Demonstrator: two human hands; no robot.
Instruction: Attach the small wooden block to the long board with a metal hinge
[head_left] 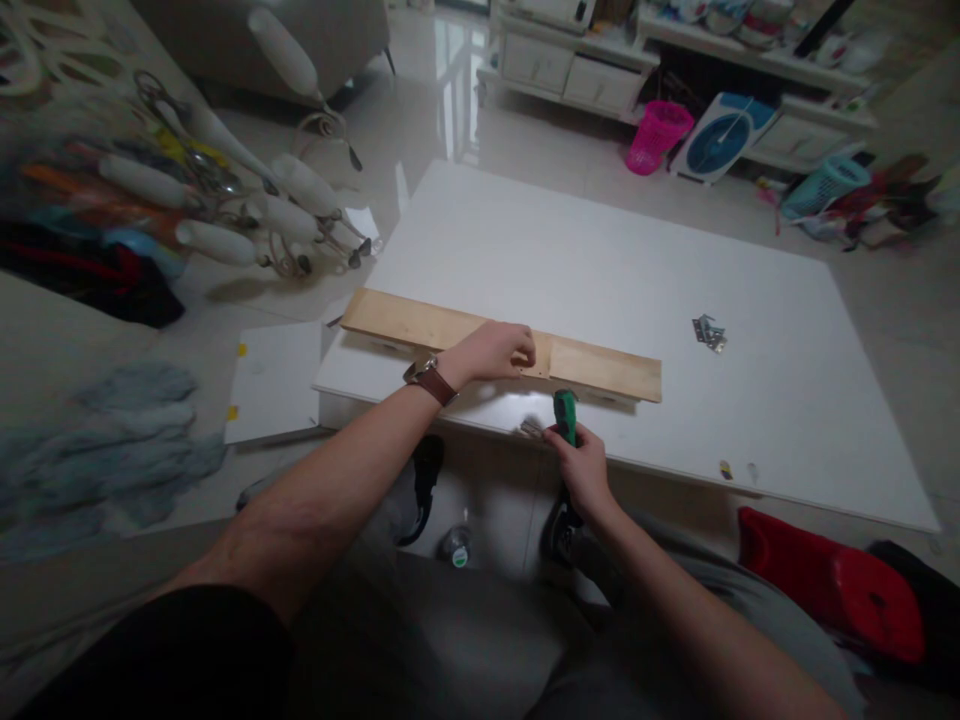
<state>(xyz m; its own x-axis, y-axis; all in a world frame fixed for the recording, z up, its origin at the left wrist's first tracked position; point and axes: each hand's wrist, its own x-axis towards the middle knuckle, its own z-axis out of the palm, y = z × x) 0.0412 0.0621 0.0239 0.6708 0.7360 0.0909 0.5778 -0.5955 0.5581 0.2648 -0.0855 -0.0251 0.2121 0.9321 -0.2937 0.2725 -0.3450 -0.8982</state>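
A long pale wooden board (pixel 600 370) lies across the white panel (pixel 585 250), with small holes near its middle. My left hand (pixel 499 350), a watch on its wrist, rests over the board's middle beside the holes. Its fingers are curled together, and whatever they pinch is too small to make out. My right hand (pixel 585 465) is closed around a green hand tool (pixel 565 410) with dark parts, held upright just in front of the board. Beside its thumb is a small blurred metal piece (pixel 532 428); I cannot tell whether the hand grips it.
Metal hinges or brackets (pixel 709 333) lie in a pile on the panel's right. Two small items, one a yellow-and-dark piece (pixel 725 469), sit near its front edge. A red stool-like object (pixel 832 585) stands front right, a floor lamp (pixel 285 200) left. A clear bottle (pixel 456 546) is below.
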